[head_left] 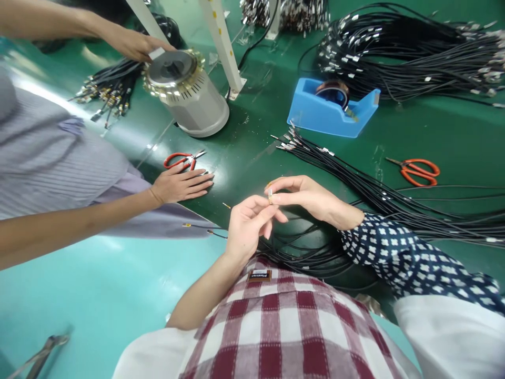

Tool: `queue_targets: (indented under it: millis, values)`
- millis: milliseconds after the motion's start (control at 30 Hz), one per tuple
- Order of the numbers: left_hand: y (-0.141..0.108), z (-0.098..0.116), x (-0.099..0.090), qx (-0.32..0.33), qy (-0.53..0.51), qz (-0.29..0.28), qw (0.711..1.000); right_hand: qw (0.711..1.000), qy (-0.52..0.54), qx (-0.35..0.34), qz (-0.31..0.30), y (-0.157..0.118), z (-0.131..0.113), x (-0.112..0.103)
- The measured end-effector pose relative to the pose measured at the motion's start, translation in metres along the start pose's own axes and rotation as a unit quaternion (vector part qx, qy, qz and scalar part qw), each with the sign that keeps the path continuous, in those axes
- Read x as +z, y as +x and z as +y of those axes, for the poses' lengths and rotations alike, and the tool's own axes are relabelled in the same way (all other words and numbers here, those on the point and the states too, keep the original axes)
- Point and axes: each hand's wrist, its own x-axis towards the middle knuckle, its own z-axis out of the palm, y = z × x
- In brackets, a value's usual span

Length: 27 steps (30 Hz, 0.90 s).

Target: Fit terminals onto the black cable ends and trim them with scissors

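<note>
My left hand (pixel 249 223) is closed in a pinch in front of my apron, with thin black cables (pixel 219 234) with yellow-marked ends sticking out on its left side. My right hand (pixel 311 197) meets it from the right, thumb and index finger pinched at a small white and gold cable end (pixel 270 196). A bit of yellowish material shows at the right index fingertip, too small to make out. Below my hands, loose black cables (pixel 307 258) lie along the table edge by my lap.
A blue tape dispenser (pixel 331 110) stands ahead, beside a cable bundle (pixel 347 184) and a large cable coil (pixel 394 63). Orange-handled scissors (pixel 420 171) lie right, red-handled cutters (pixel 185 159) left. A co-worker's hands (pixel 183 184) are at the left, one on a grey round machine (pixel 197 100).
</note>
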Motion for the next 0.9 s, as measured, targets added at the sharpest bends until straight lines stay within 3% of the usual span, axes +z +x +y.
queue_targets:
  millis: [333, 467, 633, 900]
  values:
    - [-0.001, -0.006, -0.004, 0.053, 0.054, 0.019, 0.997, 0.998, 0.009, -0.030, 0.048, -0.008, -0.007, 0.012]
    - [-0.001, -0.006, -0.001, 0.079, 0.085, 0.044, 0.992, 0.995, -0.042, -0.044, 0.083, -0.011, -0.007, 0.016]
    - [-0.002, -0.003, 0.004, 0.095, 0.103, 0.067, 0.988, 0.975, -0.143, -0.113, 0.124, -0.013, -0.007, 0.018]
    - [0.002, -0.007, -0.003, 0.063, 0.038, 0.012, 0.997, 0.999, -0.010, -0.026, 0.034, -0.001, -0.003, 0.004]
